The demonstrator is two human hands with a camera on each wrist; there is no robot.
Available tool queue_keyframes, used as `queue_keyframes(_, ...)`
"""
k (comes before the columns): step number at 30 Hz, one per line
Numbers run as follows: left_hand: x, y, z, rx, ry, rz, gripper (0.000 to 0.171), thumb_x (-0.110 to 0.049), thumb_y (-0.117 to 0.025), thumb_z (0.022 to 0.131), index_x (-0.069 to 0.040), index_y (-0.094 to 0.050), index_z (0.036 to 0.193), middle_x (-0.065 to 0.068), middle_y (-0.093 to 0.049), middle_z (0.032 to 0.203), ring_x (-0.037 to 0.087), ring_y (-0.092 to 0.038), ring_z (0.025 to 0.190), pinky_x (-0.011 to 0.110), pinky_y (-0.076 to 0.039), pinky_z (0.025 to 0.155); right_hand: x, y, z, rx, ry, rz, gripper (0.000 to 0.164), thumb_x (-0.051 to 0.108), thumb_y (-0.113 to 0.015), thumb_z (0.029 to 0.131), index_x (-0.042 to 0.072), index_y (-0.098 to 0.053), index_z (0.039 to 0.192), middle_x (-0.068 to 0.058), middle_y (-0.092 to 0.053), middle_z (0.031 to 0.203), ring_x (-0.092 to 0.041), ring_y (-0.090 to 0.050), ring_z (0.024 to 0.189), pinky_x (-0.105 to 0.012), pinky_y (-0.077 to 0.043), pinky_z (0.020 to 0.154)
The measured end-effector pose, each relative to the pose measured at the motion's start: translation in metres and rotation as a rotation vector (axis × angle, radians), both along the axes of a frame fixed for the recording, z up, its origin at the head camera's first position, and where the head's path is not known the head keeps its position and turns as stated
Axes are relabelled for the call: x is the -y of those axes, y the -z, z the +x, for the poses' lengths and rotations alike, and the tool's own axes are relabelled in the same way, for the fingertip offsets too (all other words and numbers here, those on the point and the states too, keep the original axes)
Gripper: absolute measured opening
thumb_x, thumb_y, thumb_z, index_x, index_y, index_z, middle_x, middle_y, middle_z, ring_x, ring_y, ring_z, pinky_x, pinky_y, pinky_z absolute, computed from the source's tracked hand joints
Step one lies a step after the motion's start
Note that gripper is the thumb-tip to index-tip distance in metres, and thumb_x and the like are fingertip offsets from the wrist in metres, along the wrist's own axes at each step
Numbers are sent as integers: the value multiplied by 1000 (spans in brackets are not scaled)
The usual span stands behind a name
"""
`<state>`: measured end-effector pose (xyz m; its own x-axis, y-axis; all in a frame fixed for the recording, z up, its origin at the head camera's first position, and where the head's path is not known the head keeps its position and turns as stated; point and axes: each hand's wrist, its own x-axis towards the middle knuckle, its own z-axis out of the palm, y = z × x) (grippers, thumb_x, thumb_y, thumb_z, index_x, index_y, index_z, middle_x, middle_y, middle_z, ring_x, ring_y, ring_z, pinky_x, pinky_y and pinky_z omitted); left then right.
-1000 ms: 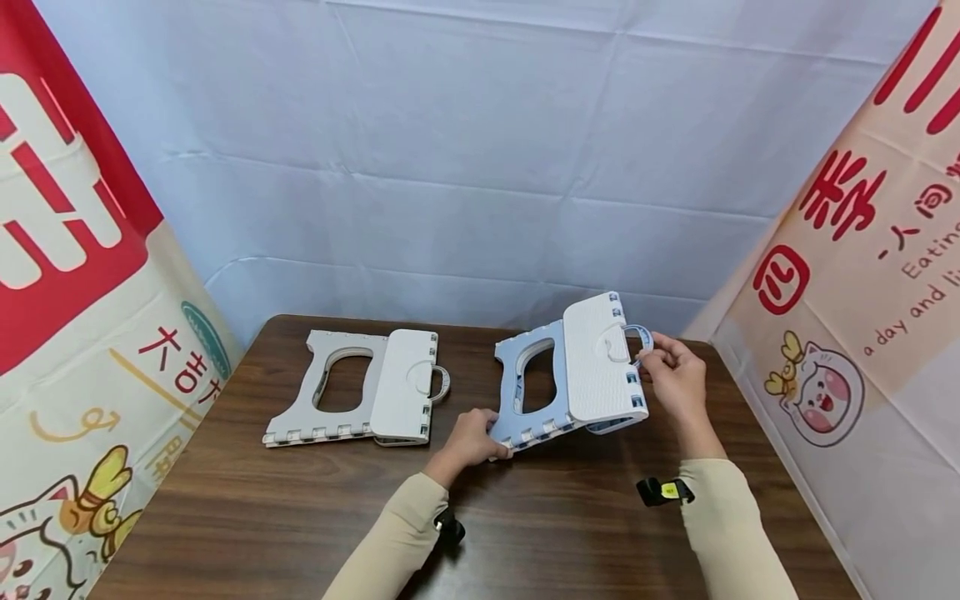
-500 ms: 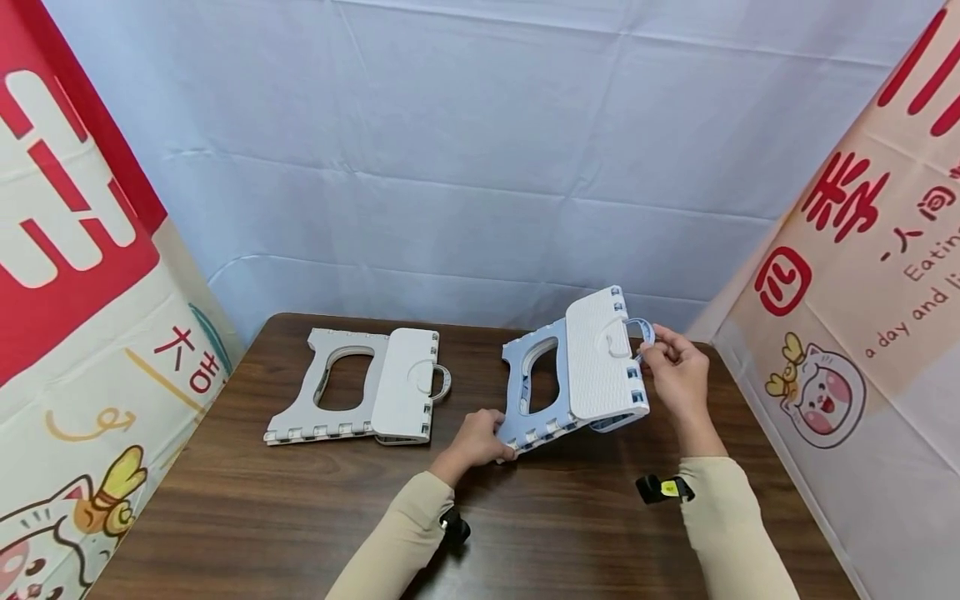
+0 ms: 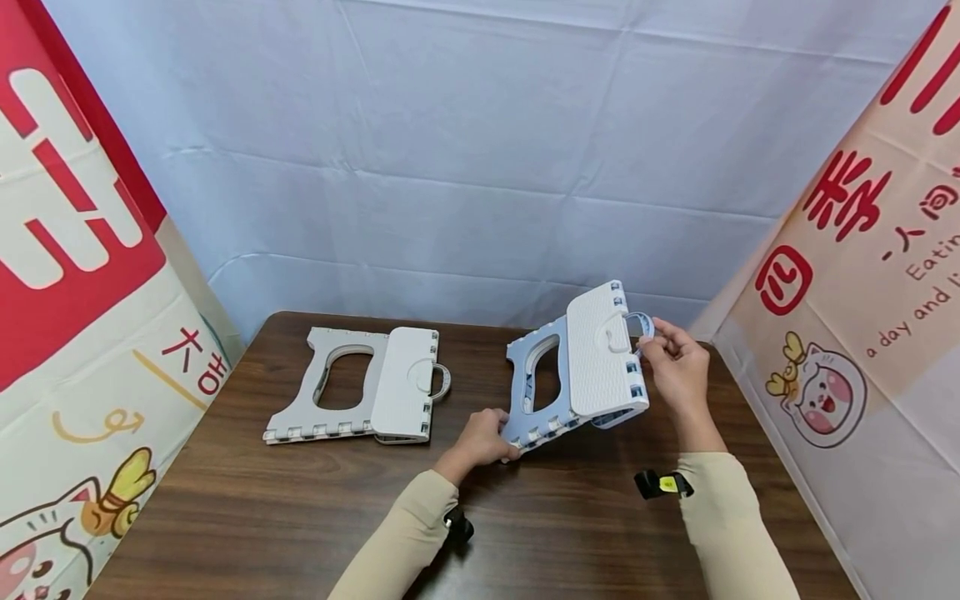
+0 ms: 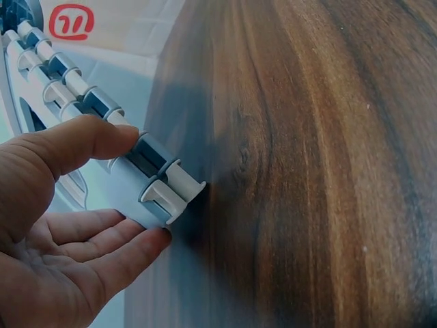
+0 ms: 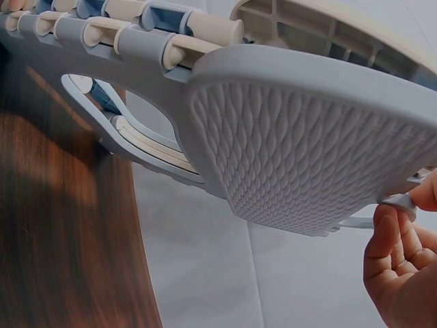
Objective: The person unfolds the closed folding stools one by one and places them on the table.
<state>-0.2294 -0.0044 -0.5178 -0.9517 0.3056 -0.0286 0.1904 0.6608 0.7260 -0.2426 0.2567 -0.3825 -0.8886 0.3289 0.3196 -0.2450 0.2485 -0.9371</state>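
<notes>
A folded blue-and-white folding stool [image 3: 600, 354] is tilted up on the right half of the table, its handle end raised. My right hand [image 3: 681, 367] pinches the blue carry handle [image 3: 639, 322] between thumb and fingers. The right wrist view shows the stool's textured underside panel [image 5: 307, 157] with my right hand [image 5: 403, 253] at the handle. At the low leg end, my left hand [image 3: 483, 437] grips the near corner. In the left wrist view, my left thumb lies over the hinged edge [image 4: 102, 106] with fingers beneath. A folded grey-and-white folding stool [image 3: 405, 383] lies flat to the left.
Both stools are over a dark wood-grain table [image 3: 315, 517]. A pale cloth backdrop [image 3: 450, 167] hangs behind its far edge. Printed banners flank it, one on the left [image 3: 82, 317] and one on the right [image 3: 832, 350].
The blue stool has shifted slightly right and its handle end has risen a little. Both hands move with it, keeping their hold. The grey stool stays put.
</notes>
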Motion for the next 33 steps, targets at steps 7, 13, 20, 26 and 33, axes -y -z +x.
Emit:
queue_keyframes(7, -1, 0, -1, 6, -2, -9, 51, -15, -81, 60, 0, -65, 105, 1, -64, 83, 12, -57, 73, 24, -47, 64, 3, -3, 0, -9, -10, -24, 38, 0, -60, 86, -9, -55, 123, 2, -54, 74, -4, -52, 65, -16, -49, 61)
queue_keyframes(13, -4, -3, -1, 15, 3, -5, 53, -14, -81, 60, 1, -65, 108, 3, -66, 86, 12, -59, 75, 23, -47, 65, 3, -5, 0, -7, -11, -12, 38, 2, -60, 87, -8, -55, 124, 4, -54, 74, -4, -52, 65, -15, -49, 62)
queue_keyframes(20, -6, -5, -2, 8, 13, -38, 50, -15, -81, 59, -1, -66, 105, 1, -62, 81, 10, -54, 69, 21, -45, 61, 4, -6, -1, 2, 6, -4, 38, 3, -60, 87, -5, -56, 124, 2, -54, 76, -5, -51, 66, -16, -49, 62)
queue_keyframes(26, -9, -6, -2, 11, 13, -41, 46, -15, -81, 59, -2, -66, 101, -1, -59, 76, 11, -52, 66, 22, -44, 59, 6, -8, -3, -4, 13, 12, 38, 4, -61, 87, -5, -56, 124, 3, -54, 75, -5, -50, 66, -15, -47, 61)
queue_keyframes(33, -10, -5, -3, 4, 18, -37, 47, -14, -81, 59, -2, -67, 102, 0, -61, 78, 11, -53, 68, 22, -45, 60, 7, -10, -3, -1, 24, 14, 38, 4, -61, 87, -5, -57, 124, 2, -53, 76, -7, -49, 67, -14, -46, 61)
